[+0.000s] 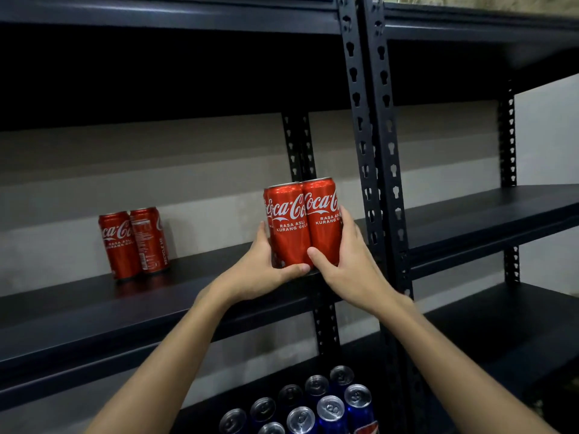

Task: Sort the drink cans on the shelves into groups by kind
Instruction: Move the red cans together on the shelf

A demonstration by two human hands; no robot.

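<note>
A tight cluster of red Coca-Cola cans [302,223] is held upright between both hands at the right end of the black middle shelf [94,305]. My left hand [263,267] presses the cluster's left side with its thumb across the front bottom. My right hand [347,264] wraps the right side, thumb on the front. Cans behind the front two are mostly hidden. Whether the cluster rests on the shelf or hangs just above it, I cannot tell. Two more red Coca-Cola cans [134,242] stand together further left on the same shelf.
Several blue cans [313,405] with silver tops stand grouped on the shelf below, under my arms. A black perforated upright post [372,170] rises just right of the held cans. A second black shelving unit [488,214] continues to the right. A grey wall is behind.
</note>
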